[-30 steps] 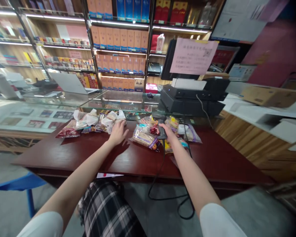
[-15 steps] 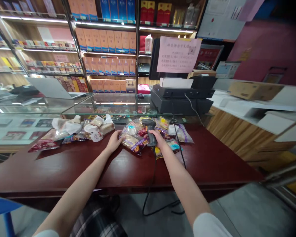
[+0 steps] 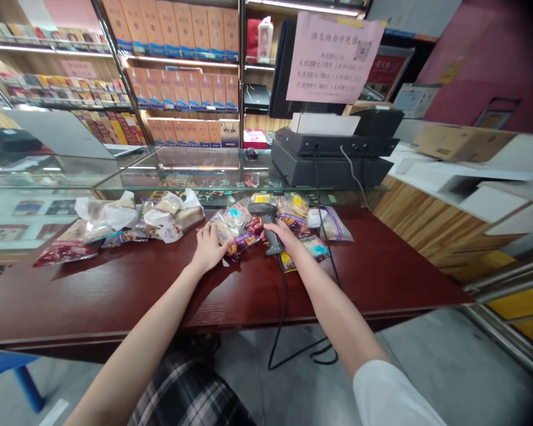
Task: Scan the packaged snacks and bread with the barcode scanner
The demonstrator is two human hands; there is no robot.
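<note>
Had the left grip (image 3: 209,247) partly open, fingers spread and bent against the near left side of a clear packet with purple trim (image 3: 243,241). Held a dark handheld scanner (image 3: 273,241) by its handle in the right grip (image 3: 283,235), closed round it, with the scanner's head pointing away and a little to the left. Trailed a black cable (image 3: 285,290) from the handle's base, down past the near edge of the reddish-brown bench (image 3: 160,290).

Had a yellow-and-blue packet (image 3: 317,249) on the bench just beside the right grip, on its near right side, and a bagged item with a purple stripe (image 3: 336,225) farther right. To the left of the left grip, had white-wrapped packets (image 3: 163,218) near and a red bag (image 3: 66,244) well apart. Beyond the right grip, had a monitor with a pink sheet (image 3: 328,62) above a black machine (image 3: 333,168).
</note>
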